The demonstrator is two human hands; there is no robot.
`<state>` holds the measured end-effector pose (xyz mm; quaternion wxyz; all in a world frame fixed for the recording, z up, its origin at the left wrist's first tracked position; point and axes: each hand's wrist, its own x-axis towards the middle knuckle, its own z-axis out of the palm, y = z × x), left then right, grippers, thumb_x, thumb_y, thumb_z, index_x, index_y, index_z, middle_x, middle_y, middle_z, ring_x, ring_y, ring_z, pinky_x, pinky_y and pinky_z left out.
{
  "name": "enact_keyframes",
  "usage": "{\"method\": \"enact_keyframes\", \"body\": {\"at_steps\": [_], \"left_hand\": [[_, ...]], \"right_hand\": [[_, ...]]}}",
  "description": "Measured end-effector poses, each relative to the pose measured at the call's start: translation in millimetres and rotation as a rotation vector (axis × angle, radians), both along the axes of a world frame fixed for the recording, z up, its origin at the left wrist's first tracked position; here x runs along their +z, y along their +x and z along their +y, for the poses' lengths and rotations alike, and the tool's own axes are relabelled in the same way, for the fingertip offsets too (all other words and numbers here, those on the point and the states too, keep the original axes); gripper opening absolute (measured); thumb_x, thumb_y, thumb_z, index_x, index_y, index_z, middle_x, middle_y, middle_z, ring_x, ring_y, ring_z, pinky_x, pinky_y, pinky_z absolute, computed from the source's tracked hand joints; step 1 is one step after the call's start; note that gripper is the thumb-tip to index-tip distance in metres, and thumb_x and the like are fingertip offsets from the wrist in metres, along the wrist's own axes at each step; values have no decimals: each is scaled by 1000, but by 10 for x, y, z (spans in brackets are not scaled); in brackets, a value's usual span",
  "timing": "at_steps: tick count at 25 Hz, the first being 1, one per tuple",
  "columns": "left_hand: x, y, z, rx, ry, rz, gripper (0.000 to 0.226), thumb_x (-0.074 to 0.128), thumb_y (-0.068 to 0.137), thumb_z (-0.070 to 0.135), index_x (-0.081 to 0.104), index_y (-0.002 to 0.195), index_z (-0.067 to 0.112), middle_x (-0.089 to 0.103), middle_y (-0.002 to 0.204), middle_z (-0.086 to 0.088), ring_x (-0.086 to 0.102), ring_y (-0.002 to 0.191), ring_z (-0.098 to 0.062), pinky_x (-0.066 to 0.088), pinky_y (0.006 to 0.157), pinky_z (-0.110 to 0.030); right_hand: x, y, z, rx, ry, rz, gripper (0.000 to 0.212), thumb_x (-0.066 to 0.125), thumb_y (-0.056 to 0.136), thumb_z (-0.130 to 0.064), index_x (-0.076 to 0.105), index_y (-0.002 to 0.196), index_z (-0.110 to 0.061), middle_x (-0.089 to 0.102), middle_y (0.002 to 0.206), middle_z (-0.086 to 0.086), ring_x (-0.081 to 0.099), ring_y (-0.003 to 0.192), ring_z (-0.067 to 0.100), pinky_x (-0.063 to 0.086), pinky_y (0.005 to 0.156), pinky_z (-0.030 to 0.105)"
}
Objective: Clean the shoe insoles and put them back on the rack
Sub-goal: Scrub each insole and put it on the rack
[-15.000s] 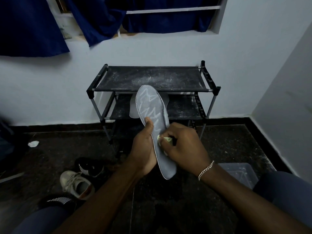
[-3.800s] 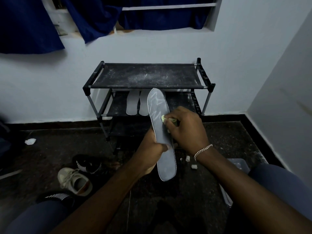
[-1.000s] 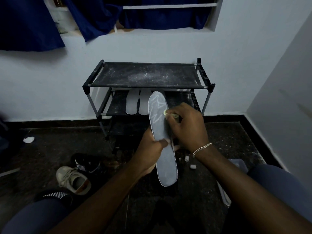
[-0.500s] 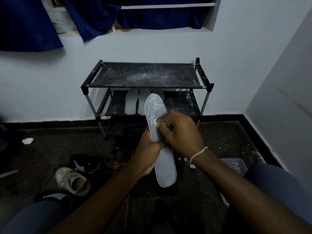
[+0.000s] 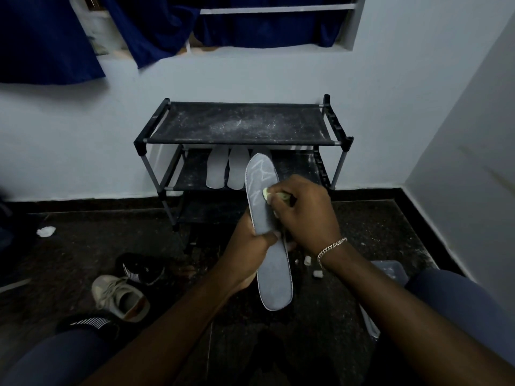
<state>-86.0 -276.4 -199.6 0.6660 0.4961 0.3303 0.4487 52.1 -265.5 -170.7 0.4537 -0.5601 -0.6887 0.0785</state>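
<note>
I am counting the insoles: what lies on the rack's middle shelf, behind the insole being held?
Two pale insoles lie side by side on the middle shelf. A third insole seems to show its tip beside them; the held insole covers the rest.

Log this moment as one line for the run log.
phase: cleaning | left hand: grips grey insole mid-length | right hand: presses pale-green piece on its upper half | rack: pale insoles on middle shelf

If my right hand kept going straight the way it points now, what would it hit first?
The grey insole. Your right hand points left into its upper half, and the small yellow-green piece it pinches already looks pressed against it. Nothing else shows in between.
</note>
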Motion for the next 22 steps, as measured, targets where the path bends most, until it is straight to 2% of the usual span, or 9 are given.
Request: {"method": "enact_keyframes", "body": {"at_steps": [3,6,9,11,15,17,19,20,22], "left_hand": [[0,17,5,23,71,55,48,49,92,-18,55,131,8,68,120,-14,66,112,-26,57,89,-38],[45,30,-12,50,112,63,36,49,96,-12,59,123,9,70,115,-9,67,111,-19,55,88,-30],[33,8,-15,20,66,52,54,50,90,-20,51,136,9,68,121,-14,67,112,-27,58,86,-37],[36,18,-18,5,63,58,56,50,90,-20,52,136,12,68,121,-12,66,112,-28,58,90,-42],[64,74,-11,65,102,46,33,47,99,-4,54,129,9,68,122,-8,63,118,-20,53,98,-38],[74,56,-28,39,60,26,55,45,93,-18,45,140,9,63,128,-14,64,117,-23,57,91,-39],[76,34,-53,-4,43,28,70,44,87,-27,40,144,15,64,127,-12,69,108,-18,59,77,-31],[83,32,-54,-2,55,32,67,43,89,-26,42,142,15,64,125,-11,69,107,-17,59,77,-29],[84,59,-28,37,104,37,48,42,96,-17,47,137,7,63,126,-15,65,113,-16,56,86,-28]], "right_hand": [[39,-98,-29,76,10,35,15,69,89,-12,78,99,-18,72,97,-9,66,88,4,55,82,30],[24,-134,-99,185,-19,-25,14,70,90,-12,78,100,-18,72,98,-11,66,90,1,53,84,24],[19,-34,-22,95,3,8,12,70,90,-16,78,98,-20,72,98,-11,67,89,4,55,81,33],[40,-56,-11,77,16,45,13,70,89,-14,78,98,-19,72,99,-10,67,90,4,56,82,34],[37,-133,-99,207,-6,-4,15,70,90,-11,78,100,-17,71,98,-10,66,91,1,54,85,24],[27,-72,-51,145,3,19,15,69,89,-10,78,99,-18,72,98,-10,66,90,3,55,84,30],[44,-38,-7,81,9,65,14,69,89,-11,78,98,-18,72,98,-8,67,90,5,56,83,35],[57,-56,-11,92,8,67,14,70,89,-10,78,99,-17,71,98,-7,67,91,6,55,83,35],[68,-121,-68,186,-2,25,14,70,90,-12,78,101,-17,71,98,-8,66,92,4,54,85,29]]}}
